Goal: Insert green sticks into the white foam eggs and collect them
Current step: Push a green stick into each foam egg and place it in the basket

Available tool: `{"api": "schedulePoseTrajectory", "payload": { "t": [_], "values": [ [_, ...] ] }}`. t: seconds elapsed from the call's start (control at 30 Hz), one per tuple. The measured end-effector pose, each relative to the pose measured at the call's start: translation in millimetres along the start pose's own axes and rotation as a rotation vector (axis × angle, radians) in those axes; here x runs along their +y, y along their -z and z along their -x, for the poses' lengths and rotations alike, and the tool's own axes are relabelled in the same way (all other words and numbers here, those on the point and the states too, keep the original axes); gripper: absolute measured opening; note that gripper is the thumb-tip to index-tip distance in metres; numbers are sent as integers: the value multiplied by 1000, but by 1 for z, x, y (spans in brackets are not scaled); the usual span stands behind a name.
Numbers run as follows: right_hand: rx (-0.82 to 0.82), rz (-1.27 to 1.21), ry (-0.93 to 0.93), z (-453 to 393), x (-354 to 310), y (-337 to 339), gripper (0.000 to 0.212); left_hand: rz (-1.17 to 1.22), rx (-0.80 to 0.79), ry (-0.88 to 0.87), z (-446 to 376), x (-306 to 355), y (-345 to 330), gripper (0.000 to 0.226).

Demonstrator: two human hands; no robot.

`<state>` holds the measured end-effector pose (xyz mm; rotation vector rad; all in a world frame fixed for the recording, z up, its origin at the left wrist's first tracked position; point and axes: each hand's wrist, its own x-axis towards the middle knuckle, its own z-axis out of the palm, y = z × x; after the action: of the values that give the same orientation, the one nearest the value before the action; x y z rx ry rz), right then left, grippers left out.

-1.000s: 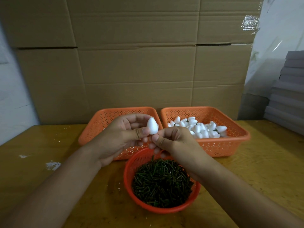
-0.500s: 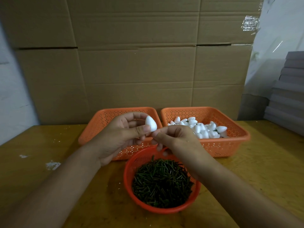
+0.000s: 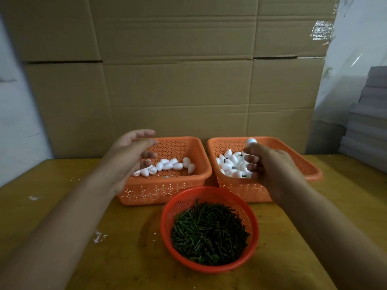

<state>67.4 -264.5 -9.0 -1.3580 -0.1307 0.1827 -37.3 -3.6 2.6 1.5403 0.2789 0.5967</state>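
Note:
My right hand pinches a white foam egg at its fingertips, above the right orange basket. That basket holds a pile of white eggs, some with green stick ends showing. My left hand hovers with relaxed, spread fingers over the left orange basket and holds nothing. A row of plain white foam eggs lies in this basket. In front, a round red basket is filled with short green sticks.
All three baskets stand on a yellow wooden table. A wall of flattened cardboard rises right behind them. Grey stacked sheets sit at the far right. White crumbs dot the table on the left.
The hands were together above the stick basket, the left holding the egg. They have parted: the right now carries the egg over the right basket, and the empty left hand moved over the left basket.

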Motion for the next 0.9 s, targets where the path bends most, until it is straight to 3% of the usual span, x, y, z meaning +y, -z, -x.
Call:
{"api": "schedulePoseTrajectory", "payload": {
  "t": [0.2,0.47,0.57,0.67,0.77,0.9],
  "values": [
    [-55,53,4,-2,-7,6,18,-209,87,-56,-14,-8,15,16],
    [-728,776,131,32,13,-21,14,-735,-11,-106,-50,-28,37,21],
    [-924,1205,283,36,25,-24,28,-898,-17,-109,-70,-34,38,27],
    [-962,1430,323,37,36,-25,45,-1130,-186,-79,-88,-40,38,33],
    [-940,1434,329,33,39,-24,45,-1353,-432,42,-95,-42,32,39],
    [-970,1440,360,29,38,-21,45,-1555,-565,128,-99,-49,26,43]
  ]
}}
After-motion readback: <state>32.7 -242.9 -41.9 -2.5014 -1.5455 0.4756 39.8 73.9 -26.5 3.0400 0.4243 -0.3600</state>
